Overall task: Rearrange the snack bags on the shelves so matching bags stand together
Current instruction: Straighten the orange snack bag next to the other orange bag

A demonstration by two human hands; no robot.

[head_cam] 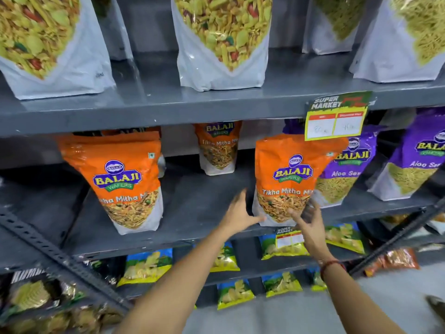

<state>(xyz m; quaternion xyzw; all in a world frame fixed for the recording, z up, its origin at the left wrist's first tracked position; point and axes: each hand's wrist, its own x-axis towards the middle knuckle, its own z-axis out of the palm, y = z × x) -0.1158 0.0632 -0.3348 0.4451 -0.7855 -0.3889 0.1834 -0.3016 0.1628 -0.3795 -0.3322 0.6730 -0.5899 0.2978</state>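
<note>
Two open hands, left hand (pixel 237 213), right hand (pixel 307 221), flanking orange bag (pixel 292 174)

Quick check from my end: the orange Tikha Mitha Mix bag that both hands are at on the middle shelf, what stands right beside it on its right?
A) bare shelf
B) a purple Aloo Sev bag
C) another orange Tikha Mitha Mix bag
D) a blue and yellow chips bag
B: the orange Tikha Mitha Mix bag between the left hand and right hand partly overlaps a purple Aloo Sev bag on its right.
</note>
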